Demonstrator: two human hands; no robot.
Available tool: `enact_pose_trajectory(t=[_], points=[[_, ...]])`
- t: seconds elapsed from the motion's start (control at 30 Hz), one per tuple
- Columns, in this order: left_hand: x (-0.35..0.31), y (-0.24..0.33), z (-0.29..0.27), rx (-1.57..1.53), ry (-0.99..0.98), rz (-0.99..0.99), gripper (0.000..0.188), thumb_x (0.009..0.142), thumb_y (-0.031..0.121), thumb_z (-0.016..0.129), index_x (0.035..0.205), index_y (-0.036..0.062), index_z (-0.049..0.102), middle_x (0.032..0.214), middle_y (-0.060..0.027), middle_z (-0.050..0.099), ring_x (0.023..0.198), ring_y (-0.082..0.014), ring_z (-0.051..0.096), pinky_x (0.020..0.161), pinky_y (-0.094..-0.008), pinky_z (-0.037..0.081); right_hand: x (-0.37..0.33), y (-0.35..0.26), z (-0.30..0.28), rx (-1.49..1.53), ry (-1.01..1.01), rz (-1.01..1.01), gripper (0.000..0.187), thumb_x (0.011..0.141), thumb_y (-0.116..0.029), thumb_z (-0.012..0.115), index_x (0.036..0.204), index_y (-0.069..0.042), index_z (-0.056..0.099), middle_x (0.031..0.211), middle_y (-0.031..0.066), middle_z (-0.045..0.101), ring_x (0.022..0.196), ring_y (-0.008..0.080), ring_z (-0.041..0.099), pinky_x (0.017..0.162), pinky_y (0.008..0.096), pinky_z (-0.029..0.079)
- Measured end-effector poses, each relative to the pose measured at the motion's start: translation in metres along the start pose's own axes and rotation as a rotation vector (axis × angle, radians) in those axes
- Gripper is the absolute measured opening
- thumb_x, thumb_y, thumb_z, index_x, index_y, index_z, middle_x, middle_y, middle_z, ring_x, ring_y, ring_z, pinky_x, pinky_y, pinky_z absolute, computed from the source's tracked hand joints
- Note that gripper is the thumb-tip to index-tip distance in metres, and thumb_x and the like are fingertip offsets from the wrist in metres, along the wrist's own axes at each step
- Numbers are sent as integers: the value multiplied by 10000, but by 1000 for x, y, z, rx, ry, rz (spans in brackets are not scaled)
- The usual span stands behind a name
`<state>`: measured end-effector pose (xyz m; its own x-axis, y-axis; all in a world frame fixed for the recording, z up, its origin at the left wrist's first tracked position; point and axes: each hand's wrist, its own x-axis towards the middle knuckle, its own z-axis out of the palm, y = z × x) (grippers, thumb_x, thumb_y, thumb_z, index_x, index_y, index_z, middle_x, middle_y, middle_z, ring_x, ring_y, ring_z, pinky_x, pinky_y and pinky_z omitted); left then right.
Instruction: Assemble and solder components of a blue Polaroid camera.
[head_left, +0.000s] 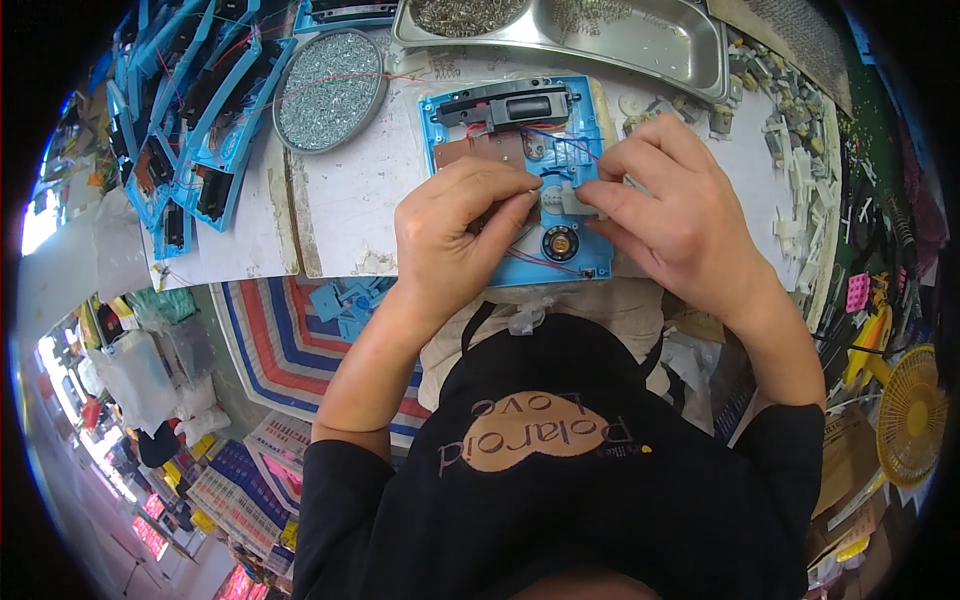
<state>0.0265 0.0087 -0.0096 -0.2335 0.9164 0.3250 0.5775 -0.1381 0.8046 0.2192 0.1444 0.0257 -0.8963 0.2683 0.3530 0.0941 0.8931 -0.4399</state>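
Note:
A blue plastic housing (510, 270) lies on the table before me. Along its far side runs a black compartment part (520, 108); a brown circuit board (480, 152) and thin red and blue wires are fitted inside. Nearer me sits a round black speaker-like part with a brass-coloured centre (560, 243). My left hand (460, 220) reaches over the left half, thumb and forefinger pinched beside a small pale part (562, 200). From the right, my right hand (675, 215) has its fingers closed at that part's other side. What either pinch holds is hidden.
Several similar blue housings (215, 150) are piled at the left. A round tray of small screws (332, 90) stands beside them. At the back lies a metal tray (690, 50) with springs. White plastic parts (800, 190) and small motor-like pieces line the right; a yellow fan (912, 415) stands lower right.

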Motion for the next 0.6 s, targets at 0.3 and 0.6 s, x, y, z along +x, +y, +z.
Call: enact_pose_trajectory(t=[0.3,0.6], points=[[-2,1,2,-54,-13,-34,155,789,-29,768,933,23,746,882,-122,737,782,-253,717,680,-317,556,-18,23,30,339,121,53,299,704,-73,817,984,-47,714,961,82,645,887,285,573,741,385,489],[-2,-1,-1,-22,-57,38,174,784,-10,770,951,30,748,877,-127,731,784,-268,717,682,-336,557,-13,6,33,112,69,72,309,709,-77,811,1010,-77,740,1020,79,654,902,281,581,762,368,493]])
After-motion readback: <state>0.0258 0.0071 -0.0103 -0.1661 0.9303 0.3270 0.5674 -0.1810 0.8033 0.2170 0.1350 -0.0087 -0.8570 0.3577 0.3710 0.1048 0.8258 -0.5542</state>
